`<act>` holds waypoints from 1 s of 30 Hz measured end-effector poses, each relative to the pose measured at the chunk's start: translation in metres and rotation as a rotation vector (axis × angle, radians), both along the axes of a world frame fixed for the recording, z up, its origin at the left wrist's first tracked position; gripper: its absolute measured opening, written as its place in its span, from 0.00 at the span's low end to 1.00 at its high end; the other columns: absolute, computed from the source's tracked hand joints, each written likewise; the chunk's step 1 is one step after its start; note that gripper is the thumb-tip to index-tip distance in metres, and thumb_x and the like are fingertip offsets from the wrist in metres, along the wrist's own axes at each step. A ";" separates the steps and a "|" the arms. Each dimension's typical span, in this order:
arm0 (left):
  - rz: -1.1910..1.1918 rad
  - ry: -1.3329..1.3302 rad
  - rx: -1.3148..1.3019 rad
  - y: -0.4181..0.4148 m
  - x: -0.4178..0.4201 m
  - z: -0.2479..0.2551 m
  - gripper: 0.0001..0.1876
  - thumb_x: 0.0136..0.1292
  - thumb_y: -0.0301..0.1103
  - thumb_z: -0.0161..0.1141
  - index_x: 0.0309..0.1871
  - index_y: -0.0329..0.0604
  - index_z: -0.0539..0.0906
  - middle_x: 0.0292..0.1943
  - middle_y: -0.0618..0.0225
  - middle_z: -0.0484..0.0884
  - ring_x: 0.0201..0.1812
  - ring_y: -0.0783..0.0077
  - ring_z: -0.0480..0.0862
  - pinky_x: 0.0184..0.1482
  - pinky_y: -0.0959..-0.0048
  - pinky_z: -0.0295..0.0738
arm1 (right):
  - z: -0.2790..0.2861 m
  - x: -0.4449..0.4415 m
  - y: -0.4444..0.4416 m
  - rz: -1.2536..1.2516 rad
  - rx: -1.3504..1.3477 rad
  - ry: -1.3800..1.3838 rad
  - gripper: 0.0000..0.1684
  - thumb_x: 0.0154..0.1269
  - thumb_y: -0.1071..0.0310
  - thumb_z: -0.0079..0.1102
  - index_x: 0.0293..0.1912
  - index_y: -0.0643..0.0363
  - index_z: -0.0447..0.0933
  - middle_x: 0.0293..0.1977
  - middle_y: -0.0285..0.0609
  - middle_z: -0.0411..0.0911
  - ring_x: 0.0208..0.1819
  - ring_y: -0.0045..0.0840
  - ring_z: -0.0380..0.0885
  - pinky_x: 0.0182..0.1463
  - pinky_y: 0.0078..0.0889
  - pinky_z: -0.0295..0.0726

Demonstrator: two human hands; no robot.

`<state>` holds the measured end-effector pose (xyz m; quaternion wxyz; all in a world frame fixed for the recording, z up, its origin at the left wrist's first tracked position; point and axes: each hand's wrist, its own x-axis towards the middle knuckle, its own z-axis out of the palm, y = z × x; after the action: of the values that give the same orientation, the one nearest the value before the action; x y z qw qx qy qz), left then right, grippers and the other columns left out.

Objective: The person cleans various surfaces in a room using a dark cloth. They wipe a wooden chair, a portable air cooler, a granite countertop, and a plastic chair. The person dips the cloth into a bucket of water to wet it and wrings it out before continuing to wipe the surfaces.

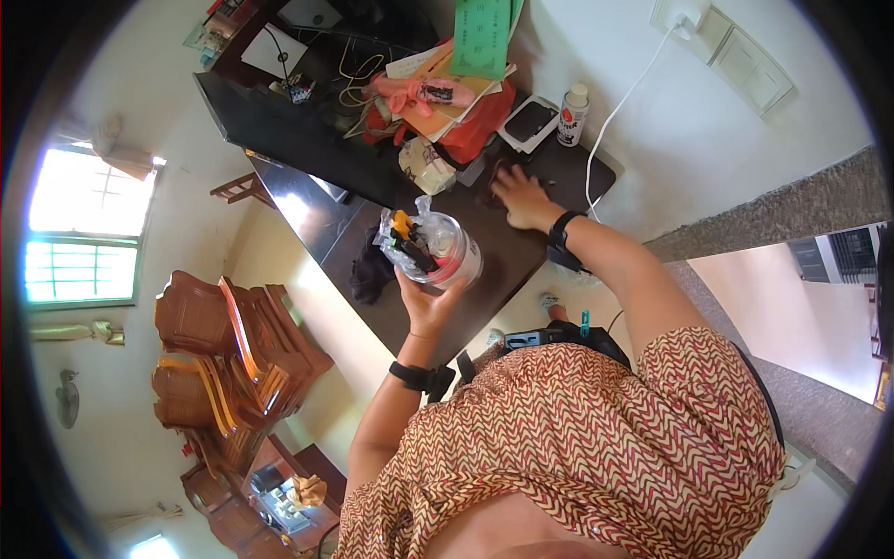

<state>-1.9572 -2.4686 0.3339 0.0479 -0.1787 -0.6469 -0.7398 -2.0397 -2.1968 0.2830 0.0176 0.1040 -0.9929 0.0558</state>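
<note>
My left hand [427, 304] grips a clear plastic tub [461, 262] from its near side, over the dark tabletop [482, 234]. Inside the tub lie a yellow-and-black item [403, 227], something red and crumpled clear plastic. My right hand [522, 201] reaches to the tabletop, fingers spread, over a dark reddish item [497, 183] that it partly hides; whether it grips this is unclear. A black cloth [370, 269] lies left of the tub. Beyond the hands are a patterned packet [426, 166] and a white tray with a black item [532, 122].
A spray can [573, 115] stands near the wall, beside a hanging white cable [625, 101]. Papers and a red plastic bag [478, 136] are piled at the back. A monitor [279, 133] stands at the left. Wooden chairs [202, 328] are farther left.
</note>
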 end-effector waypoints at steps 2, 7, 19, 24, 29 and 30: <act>-0.034 -0.070 0.031 0.014 -0.003 0.007 0.49 0.44 0.32 0.78 0.66 0.36 0.56 0.58 0.59 0.71 0.58 0.67 0.74 0.61 0.66 0.70 | -0.008 0.017 -0.011 0.256 -0.030 -0.058 0.34 0.50 0.69 0.58 0.60 0.56 0.70 0.65 0.48 0.61 0.70 0.51 0.53 0.60 0.63 0.67; -0.032 0.018 -0.068 0.048 -0.031 0.003 0.51 0.43 0.32 0.78 0.67 0.34 0.54 0.57 0.57 0.72 0.57 0.66 0.75 0.60 0.66 0.71 | 0.006 0.076 -0.023 0.529 -0.126 -0.112 0.30 0.51 0.73 0.56 0.58 0.52 0.73 0.63 0.44 0.65 0.67 0.43 0.62 0.60 0.50 0.70; -0.312 0.128 -0.306 0.186 -0.092 -0.024 0.54 0.40 0.39 0.80 0.68 0.35 0.56 0.58 0.50 0.71 0.59 0.59 0.74 0.62 0.65 0.68 | -0.010 0.093 0.006 0.490 -0.161 -0.131 0.21 0.65 0.66 0.46 0.56 0.47 0.74 0.59 0.37 0.71 0.65 0.35 0.66 0.66 0.42 0.65; -0.394 0.162 -0.389 0.228 -0.106 -0.030 0.53 0.39 0.40 0.77 0.68 0.34 0.58 0.61 0.44 0.68 0.62 0.48 0.72 0.63 0.61 0.67 | -0.028 0.092 0.006 0.411 -0.109 -0.126 0.23 0.60 0.66 0.52 0.56 0.57 0.74 0.56 0.39 0.74 0.57 0.36 0.72 0.63 0.41 0.67; -0.459 0.201 -0.364 0.241 -0.120 -0.043 0.53 0.41 0.41 0.77 0.68 0.33 0.57 0.61 0.42 0.68 0.61 0.45 0.71 0.63 0.60 0.67 | -0.036 0.091 0.009 0.413 -0.050 -0.157 0.25 0.57 0.65 0.56 0.56 0.54 0.75 0.58 0.42 0.73 0.55 0.36 0.72 0.61 0.46 0.69; -0.475 0.188 -0.364 0.240 -0.119 -0.034 0.52 0.42 0.40 0.77 0.68 0.33 0.57 0.60 0.41 0.68 0.61 0.44 0.72 0.63 0.60 0.68 | -0.030 0.089 0.011 0.448 -0.008 -0.196 0.24 0.58 0.66 0.56 0.56 0.52 0.75 0.59 0.43 0.72 0.55 0.36 0.72 0.61 0.47 0.69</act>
<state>-2.0760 -2.2284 0.2996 -0.0996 -0.3979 -0.7016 -0.5827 -1.9510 -2.1858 0.2528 -0.0912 0.3159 -0.9417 0.0722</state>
